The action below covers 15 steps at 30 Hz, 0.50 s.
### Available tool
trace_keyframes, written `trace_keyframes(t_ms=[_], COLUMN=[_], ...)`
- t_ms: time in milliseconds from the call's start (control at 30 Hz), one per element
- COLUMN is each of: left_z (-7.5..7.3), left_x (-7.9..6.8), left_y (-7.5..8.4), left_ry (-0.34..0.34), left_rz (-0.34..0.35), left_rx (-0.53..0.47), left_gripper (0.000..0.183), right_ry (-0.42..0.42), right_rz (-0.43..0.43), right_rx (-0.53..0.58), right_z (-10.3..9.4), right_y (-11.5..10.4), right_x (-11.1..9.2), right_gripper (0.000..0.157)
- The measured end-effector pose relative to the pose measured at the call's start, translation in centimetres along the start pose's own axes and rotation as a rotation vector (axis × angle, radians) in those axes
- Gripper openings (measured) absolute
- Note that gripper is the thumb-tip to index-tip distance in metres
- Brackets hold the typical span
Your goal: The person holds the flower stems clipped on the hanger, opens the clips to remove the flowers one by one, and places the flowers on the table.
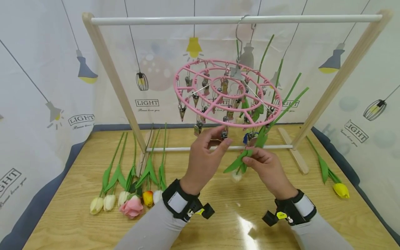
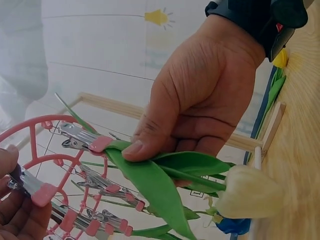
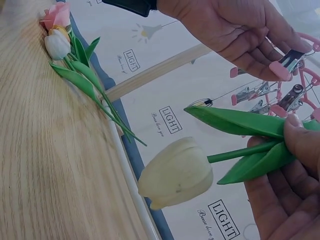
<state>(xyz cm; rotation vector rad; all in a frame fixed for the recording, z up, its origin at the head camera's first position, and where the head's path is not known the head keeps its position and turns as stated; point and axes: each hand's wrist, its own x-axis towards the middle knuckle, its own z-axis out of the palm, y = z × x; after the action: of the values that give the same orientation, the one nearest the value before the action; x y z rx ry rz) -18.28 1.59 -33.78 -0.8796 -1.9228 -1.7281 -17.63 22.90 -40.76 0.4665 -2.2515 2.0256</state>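
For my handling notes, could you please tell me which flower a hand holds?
The creamy white tulip, head down, pinched by the right hand: the only flower either hand holds.

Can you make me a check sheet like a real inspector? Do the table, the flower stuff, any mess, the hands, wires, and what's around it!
Surface: wooden table, with a shiny patch of light near the front.
Job's things: a pink rack with clips hangs by a hook from a white bar; a row of flowers lies on the left, a yellow tulip on the right.
Clutter: nothing seen.
Hands: left hand pinches a clip; right hand holds a white tulip at its leaves.
Cables: nothing seen, only printed lamp cords.
Surroundings: backdrop with lamp pictures behind the table.
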Motion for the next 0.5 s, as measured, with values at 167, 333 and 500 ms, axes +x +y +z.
trace_keyframes(t_ms=[167, 333, 500], left_z=[0.2, 0.5, 1.0], left_x=[0.0, 0.1, -0.4], left_y=[-1.9, -1.8, -0.9], left_ry=[0.046, 0.129, 0.182], left_rz=[0.1, 0.293, 0.496], left_rx=[0.126, 0.297, 0.386], left_gripper=[0.04, 0.04, 0.034], right_ry=[0.009, 0.005, -0.003], right_rz=[-0.016, -0.036, -0.049], right_rx=[-0.04, -0.081, -0.078], right_z=[0.2, 0.4, 0.7], right_y=[-0.4, -0.6, -0.8], right_x=[-0.1, -0.4, -0.5], right_gripper=[0.028, 0.027, 0.026])
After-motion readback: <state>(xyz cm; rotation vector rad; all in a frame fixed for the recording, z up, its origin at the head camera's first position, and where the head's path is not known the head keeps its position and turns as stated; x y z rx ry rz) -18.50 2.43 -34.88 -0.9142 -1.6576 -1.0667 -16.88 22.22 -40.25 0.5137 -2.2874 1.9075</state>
